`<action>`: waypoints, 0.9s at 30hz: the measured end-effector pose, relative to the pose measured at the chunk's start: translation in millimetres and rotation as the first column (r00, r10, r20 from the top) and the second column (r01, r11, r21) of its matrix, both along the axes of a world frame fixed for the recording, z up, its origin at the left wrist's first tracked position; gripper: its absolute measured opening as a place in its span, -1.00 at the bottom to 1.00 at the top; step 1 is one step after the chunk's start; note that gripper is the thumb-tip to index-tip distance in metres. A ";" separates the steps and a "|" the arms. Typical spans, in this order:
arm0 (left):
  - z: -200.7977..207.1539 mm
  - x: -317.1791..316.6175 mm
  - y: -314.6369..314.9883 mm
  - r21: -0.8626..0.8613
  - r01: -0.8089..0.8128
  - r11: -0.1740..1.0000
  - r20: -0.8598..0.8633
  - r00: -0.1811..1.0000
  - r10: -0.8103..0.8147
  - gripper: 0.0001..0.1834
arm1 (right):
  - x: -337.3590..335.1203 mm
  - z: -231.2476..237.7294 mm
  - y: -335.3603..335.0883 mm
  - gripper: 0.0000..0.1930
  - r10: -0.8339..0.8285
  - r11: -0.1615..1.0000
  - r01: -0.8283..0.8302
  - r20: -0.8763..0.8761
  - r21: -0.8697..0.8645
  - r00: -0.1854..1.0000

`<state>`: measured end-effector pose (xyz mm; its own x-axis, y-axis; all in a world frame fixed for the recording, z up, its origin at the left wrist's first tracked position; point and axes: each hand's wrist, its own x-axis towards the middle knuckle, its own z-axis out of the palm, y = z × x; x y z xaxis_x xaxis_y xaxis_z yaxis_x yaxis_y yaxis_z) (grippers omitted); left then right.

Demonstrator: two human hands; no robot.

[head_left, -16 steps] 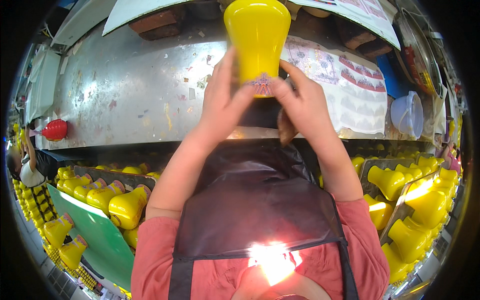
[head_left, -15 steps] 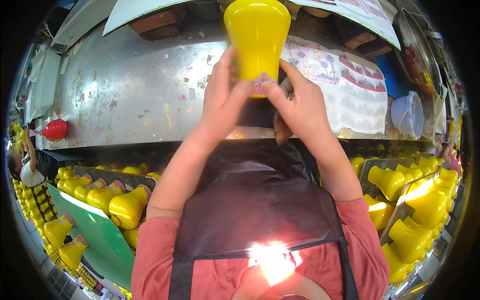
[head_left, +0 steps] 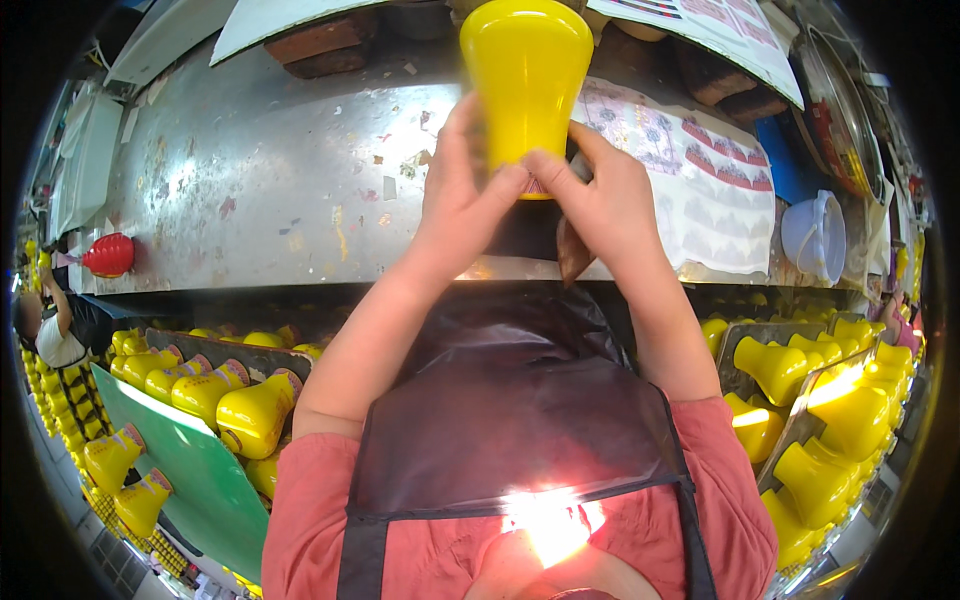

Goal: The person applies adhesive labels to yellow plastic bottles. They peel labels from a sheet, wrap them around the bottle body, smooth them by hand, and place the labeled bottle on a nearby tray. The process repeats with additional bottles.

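Note:
A glossy yellow vase [head_left: 527, 75] is held over the bench's front part, its wide end away from me and its narrower end toward me. From the left side, my left hand [head_left: 465, 195] closes on it, the thumb laid on the narrow end. My right hand [head_left: 605, 195] grips it from the right, its thumb meeting the left one there. A small patch of patterned decal shows between the thumbs; the rest lies under them. Below my right palm juts a brown, flat, pointed piece [head_left: 572, 250]; whether the hand's hidden fingers hold it I cannot tell.
Printed decal sheets [head_left: 725, 200] lie on the metal bench [head_left: 270, 200], beside a white bucket [head_left: 814, 235]. A red ribbed object [head_left: 109, 256] stands at the far left. Bricks [head_left: 320, 45] support a board behind. Yellow vases [head_left: 258, 412] fill racks on both sides, near a green board [head_left: 185, 460].
Both hands and the vase have shifted slightly right. My thumbs now lie closer together and cover more of the patterned decal at the narrow end.

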<state>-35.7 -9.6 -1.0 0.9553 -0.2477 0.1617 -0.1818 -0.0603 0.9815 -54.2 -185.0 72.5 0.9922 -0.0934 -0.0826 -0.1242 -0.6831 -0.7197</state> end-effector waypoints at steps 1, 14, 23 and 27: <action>-1.2 0.1 0.2 0.013 -0.002 1.000 0.013 1.000 0.002 -0.08 | 3.3 -0.1 -2.6 -0.36 -0.017 0.991 0.026 -0.066 0.131 0.998; 8.6 -8.0 -0.7 0.360 -0.194 0.912 0.343 0.937 0.064 0.09 | -7.7 -8.5 -12.6 -0.47 0.066 0.970 -0.044 -0.082 0.239 0.994; 2.0 0.3 18.4 0.248 -0.011 0.969 0.249 0.967 -0.053 0.01 | -15.6 -15.3 -30.0 -0.44 0.109 0.897 -0.062 -0.083 0.438 0.991; 2.0 6.3 10.6 0.111 0.018 0.994 0.098 0.995 -0.029 -0.16 | -10.1 -16.3 -23.6 -0.36 0.132 0.936 -0.089 -0.104 0.342 0.986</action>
